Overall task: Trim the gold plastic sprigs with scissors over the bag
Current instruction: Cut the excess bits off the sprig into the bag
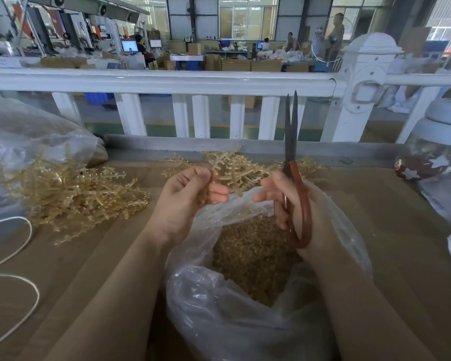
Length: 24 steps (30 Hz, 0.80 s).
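1. The left hand (186, 196) pinched a gold plastic sprig (235, 169) by its stem, fingers curled round it, above the mouth of the clear plastic bag (245, 329).
2. The right hand (294, 204) gripped red-handled scissors (293, 162), blades nearly closed and pointing up, clear of the sprig.
3. The work appeared paused between cuts; the next snip would call for tipping the blades down to a branch.
4. Untrimmed sprigs (73, 194) lay heaped on the counter (401, 230), left of the bag.

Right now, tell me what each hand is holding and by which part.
The left hand pinches a gold sprig by its stem end. The right hand holds the scissors by their red handle loops, blades pointing up.
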Tool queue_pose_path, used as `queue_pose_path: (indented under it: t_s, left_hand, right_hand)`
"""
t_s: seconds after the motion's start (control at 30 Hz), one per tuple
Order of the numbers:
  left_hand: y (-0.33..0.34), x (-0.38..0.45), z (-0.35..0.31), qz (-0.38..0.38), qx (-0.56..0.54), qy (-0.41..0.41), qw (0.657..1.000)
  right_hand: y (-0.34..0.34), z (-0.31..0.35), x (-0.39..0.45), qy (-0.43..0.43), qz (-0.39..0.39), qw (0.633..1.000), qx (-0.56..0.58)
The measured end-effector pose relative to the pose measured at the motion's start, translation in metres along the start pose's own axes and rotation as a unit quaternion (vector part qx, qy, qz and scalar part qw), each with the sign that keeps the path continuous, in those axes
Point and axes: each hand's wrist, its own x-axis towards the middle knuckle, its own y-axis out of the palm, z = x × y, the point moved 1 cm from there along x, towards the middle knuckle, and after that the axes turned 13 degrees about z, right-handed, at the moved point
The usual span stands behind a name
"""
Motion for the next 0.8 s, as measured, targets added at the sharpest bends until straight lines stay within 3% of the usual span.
queue_pose_path:
  t_s: [0.37, 0.8]
  left_hand:
    - [-0.005, 0.000, 0.003, 0.021, -0.002, 0.025, 0.999]
    - [0.010, -0.004, 0.005, 0.131, -0.043, -0.107, 0.985]
  right_hand:
    - [0.001, 0.008, -0.002, 0.056, -0.042, 0.997, -0.019]
    - [0.012, 0.005, -0.002, 0.024, -0.013, 0.997, -0.071]
